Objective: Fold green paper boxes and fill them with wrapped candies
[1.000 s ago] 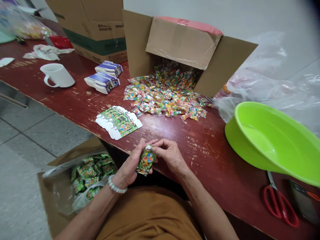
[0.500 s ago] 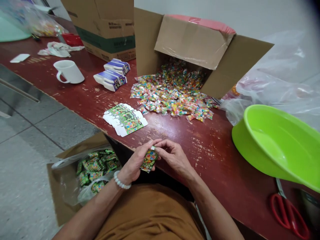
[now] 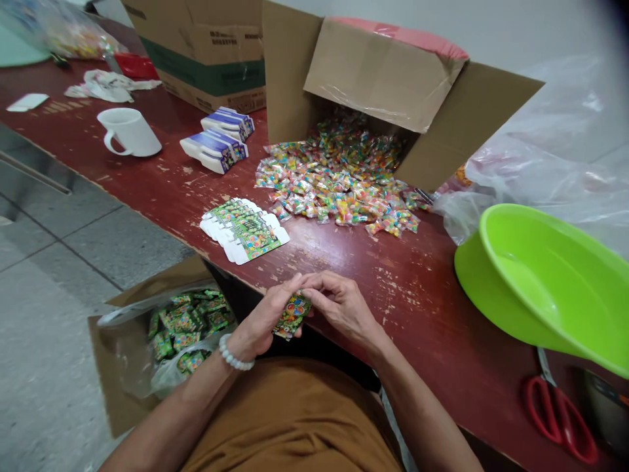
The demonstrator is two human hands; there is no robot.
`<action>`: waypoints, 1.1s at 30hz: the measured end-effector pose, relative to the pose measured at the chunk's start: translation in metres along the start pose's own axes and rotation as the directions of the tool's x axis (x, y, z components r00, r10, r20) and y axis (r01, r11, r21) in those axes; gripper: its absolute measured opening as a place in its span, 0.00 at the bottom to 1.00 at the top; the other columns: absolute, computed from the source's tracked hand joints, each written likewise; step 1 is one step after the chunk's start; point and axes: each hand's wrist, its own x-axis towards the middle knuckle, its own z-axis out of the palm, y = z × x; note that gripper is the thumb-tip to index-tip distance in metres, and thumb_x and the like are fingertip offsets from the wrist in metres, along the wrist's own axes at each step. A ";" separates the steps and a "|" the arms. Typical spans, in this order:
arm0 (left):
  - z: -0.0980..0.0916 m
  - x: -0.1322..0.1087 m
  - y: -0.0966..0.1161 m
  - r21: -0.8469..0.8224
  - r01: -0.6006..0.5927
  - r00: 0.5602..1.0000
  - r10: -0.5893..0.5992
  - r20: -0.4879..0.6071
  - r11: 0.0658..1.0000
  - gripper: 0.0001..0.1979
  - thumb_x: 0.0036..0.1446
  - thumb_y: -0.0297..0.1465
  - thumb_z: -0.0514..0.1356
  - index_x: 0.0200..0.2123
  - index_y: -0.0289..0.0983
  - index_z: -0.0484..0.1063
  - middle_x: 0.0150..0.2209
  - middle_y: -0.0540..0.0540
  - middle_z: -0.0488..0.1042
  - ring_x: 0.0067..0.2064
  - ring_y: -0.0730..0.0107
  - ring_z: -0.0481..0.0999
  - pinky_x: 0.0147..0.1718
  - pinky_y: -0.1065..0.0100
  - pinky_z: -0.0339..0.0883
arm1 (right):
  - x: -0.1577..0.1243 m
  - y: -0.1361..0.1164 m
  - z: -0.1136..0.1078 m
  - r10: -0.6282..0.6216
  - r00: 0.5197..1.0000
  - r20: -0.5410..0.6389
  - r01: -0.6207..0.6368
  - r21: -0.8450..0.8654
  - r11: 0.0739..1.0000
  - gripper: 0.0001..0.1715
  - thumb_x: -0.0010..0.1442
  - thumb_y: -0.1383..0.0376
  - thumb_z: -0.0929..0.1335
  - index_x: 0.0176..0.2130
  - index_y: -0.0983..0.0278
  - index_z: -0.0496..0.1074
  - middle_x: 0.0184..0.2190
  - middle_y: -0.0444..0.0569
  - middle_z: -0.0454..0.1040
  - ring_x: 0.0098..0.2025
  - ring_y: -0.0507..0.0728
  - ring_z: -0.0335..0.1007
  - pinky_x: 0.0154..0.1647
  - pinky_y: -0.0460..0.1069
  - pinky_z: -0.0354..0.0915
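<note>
A small green printed candy box (image 3: 293, 316) is held over the table's front edge, close to my body. My left hand (image 3: 268, 313) wraps round it from the left, a bead bracelet at the wrist. At its top end the fingers of my right hand (image 3: 339, 303) pinch together against the box. Flat green cartons (image 3: 246, 231) lie fanned out just beyond my hands. Behind them a heap of small clear candy packets (image 3: 339, 187) spills from an open cardboard box (image 3: 373, 75) lying on its side.
Below the table edge on the left, a carton (image 3: 105, 377) lined with plastic holds several filled green boxes. On the table are a white mug (image 3: 132, 134), purple cartons (image 3: 213, 151), a lime-green basin (image 3: 491, 288), red-handled scissors (image 3: 560, 419) and a large closed box (image 3: 211, 52).
The white flap that showed at the top of the small box has gone from sight under my fingers. Both hands stay around the box, and the whole view has shifted slightly.
</note>
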 end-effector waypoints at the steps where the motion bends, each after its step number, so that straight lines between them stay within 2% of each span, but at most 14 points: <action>1: -0.001 0.001 0.001 -0.046 0.015 1.000 -0.016 -0.014 0.999 0.20 0.59 0.43 0.63 0.50 0.37 0.79 0.30 0.46 0.79 0.22 0.70 0.74 0.15 0.73 0.68 | -0.002 0.000 0.003 -0.009 1.000 -0.006 0.010 0.020 1.000 0.09 0.66 0.65 0.66 0.37 0.61 0.77 0.39 0.49 0.80 0.41 0.56 0.76 0.43 0.50 0.70; 4: -0.003 0.005 0.001 -0.200 0.011 0.999 -0.019 -0.038 0.980 0.12 0.61 0.35 0.62 0.45 0.35 0.80 0.33 0.46 0.80 0.24 0.72 0.76 0.23 0.73 0.73 | -0.011 0.004 0.013 -0.062 0.998 -0.024 0.060 -0.062 0.996 0.12 0.64 0.61 0.69 0.48 0.60 0.73 0.47 0.54 0.75 0.51 0.59 0.71 0.50 0.54 0.69; 6: -0.004 0.008 -0.001 -0.259 -0.029 0.998 0.013 -0.063 0.965 0.10 0.62 0.32 0.61 0.43 0.34 0.79 0.33 0.46 0.80 0.26 0.73 0.77 0.28 0.73 0.75 | -0.018 0.009 0.019 -0.100 0.995 0.020 0.102 -0.171 0.980 0.29 0.59 0.58 0.74 0.57 0.59 0.67 0.54 0.57 0.71 0.56 0.63 0.68 0.53 0.57 0.68; 9: -0.003 0.011 -0.008 -0.360 0.011 0.996 -0.040 -0.074 0.933 0.12 0.64 0.36 0.60 0.44 0.35 0.78 0.29 0.47 0.79 0.23 0.72 0.76 0.24 0.72 0.72 | -0.023 0.014 0.025 -0.136 0.986 0.098 0.163 -0.364 0.917 0.53 0.50 0.53 0.78 0.66 0.60 0.55 0.64 0.62 0.60 0.63 0.70 0.59 0.60 0.64 0.62; 11: -0.002 0.010 -0.012 -0.440 0.035 0.996 -0.067 -0.056 0.897 0.16 0.65 0.40 0.58 0.45 0.35 0.77 0.30 0.46 0.79 0.26 0.70 0.77 0.27 0.70 0.73 | -0.024 0.016 0.027 -0.160 0.981 0.106 0.191 -0.493 0.849 0.56 0.50 0.57 0.77 0.68 0.61 0.51 0.64 0.63 0.60 0.63 0.73 0.58 0.61 0.67 0.58; 13: -0.004 0.008 -0.016 -0.475 0.032 0.999 -0.043 -0.012 0.880 0.21 0.66 0.45 0.56 0.45 0.33 0.77 0.34 0.42 0.81 0.33 0.66 0.80 0.35 0.68 0.75 | -0.021 0.017 0.030 -0.202 0.973 0.113 0.231 -0.557 0.798 0.50 0.50 0.62 0.74 0.66 0.63 0.54 0.60 0.63 0.65 0.60 0.73 0.62 0.59 0.68 0.59; 16: -0.012 -0.002 -0.019 -0.407 0.002 0.999 0.019 0.048 0.914 0.22 0.63 0.47 0.59 0.44 0.32 0.77 0.38 0.41 0.81 0.39 0.63 0.80 0.41 0.66 0.74 | -0.014 0.015 0.039 -0.252 0.960 0.120 0.278 -0.480 0.832 0.44 0.49 0.64 0.73 0.62 0.63 0.61 0.55 0.62 0.70 0.55 0.70 0.68 0.56 0.65 0.64; 20: -0.035 -0.024 -0.017 -0.201 -0.212 0.974 0.189 -0.127 0.956 0.17 0.55 0.38 0.69 0.44 0.35 0.76 0.40 0.45 0.80 0.41 0.67 0.79 0.42 0.71 0.71 | -0.004 0.009 0.059 -0.144 0.970 0.197 0.194 -0.269 0.943 0.46 0.50 0.59 0.76 0.63 0.61 0.60 0.55 0.59 0.72 0.55 0.67 0.71 0.55 0.61 0.67; 23: -0.070 -0.042 -0.011 -0.069 -0.202 0.953 0.180 -0.245 0.977 0.25 0.54 0.42 0.68 0.52 0.36 0.71 0.35 0.46 0.79 0.33 0.67 0.78 0.34 0.68 0.72 | 0.001 0.010 0.068 -0.087 0.958 0.272 0.155 -0.238 0.959 0.60 0.50 0.52 0.77 0.69 0.61 0.47 0.65 0.63 0.61 0.65 0.71 0.61 0.61 0.67 0.62; 25: -0.102 -0.054 -0.004 0.119 -0.164 0.917 0.195 -0.348 0.979 0.32 0.56 0.47 0.64 0.59 0.39 0.65 0.37 0.44 0.79 0.31 0.64 0.78 0.32 0.65 0.72 | 0.004 0.018 0.065 -0.096 0.970 0.224 0.151 -0.244 0.958 0.60 0.52 0.50 0.76 0.70 0.60 0.46 0.70 0.64 0.52 0.70 0.72 0.51 0.64 0.69 0.57; 27: -0.133 -0.063 0.005 0.453 -0.095 0.817 0.329 -0.473 0.886 0.34 0.56 0.49 0.62 0.62 0.40 0.63 0.48 0.39 0.77 0.45 0.57 0.78 0.43 0.60 0.72 | 0.006 0.031 0.057 -0.075 0.990 0.122 0.102 -0.233 0.967 0.49 0.57 0.52 0.73 0.68 0.60 0.52 0.68 0.63 0.56 0.67 0.70 0.56 0.63 0.67 0.60; 29: -0.153 -0.065 0.016 0.744 0.017 0.718 0.510 -0.474 0.668 0.36 0.57 0.48 0.61 0.64 0.38 0.60 0.59 0.36 0.70 0.58 0.51 0.70 0.55 0.54 0.64 | 0.008 0.043 0.049 -0.021 0.999 0.040 0.029 -0.215 0.976 0.37 0.61 0.56 0.71 0.64 0.60 0.59 0.59 0.60 0.68 0.57 0.65 0.69 0.56 0.62 0.68; 31: -0.157 -0.055 0.028 0.905 0.050 0.659 0.667 -0.347 0.422 0.35 0.60 0.46 0.58 0.66 0.36 0.58 0.61 0.34 0.67 0.61 0.50 0.66 0.60 0.52 0.58 | 0.009 0.052 0.046 0.000 1.000 0.015 0.003 -0.230 0.973 0.29 0.61 0.61 0.70 0.60 0.60 0.65 0.50 0.56 0.75 0.48 0.62 0.74 0.50 0.59 0.71; 33: -0.145 -0.033 0.040 0.981 0.040 0.623 0.763 -0.173 0.190 0.31 0.63 0.43 0.55 0.65 0.35 0.61 0.59 0.35 0.70 0.58 0.52 0.68 0.59 0.53 0.58 | 0.009 0.054 0.047 -0.051 0.999 0.012 0.052 -0.289 0.956 0.22 0.61 0.64 0.70 0.54 0.61 0.69 0.47 0.54 0.76 0.47 0.62 0.74 0.50 0.59 0.70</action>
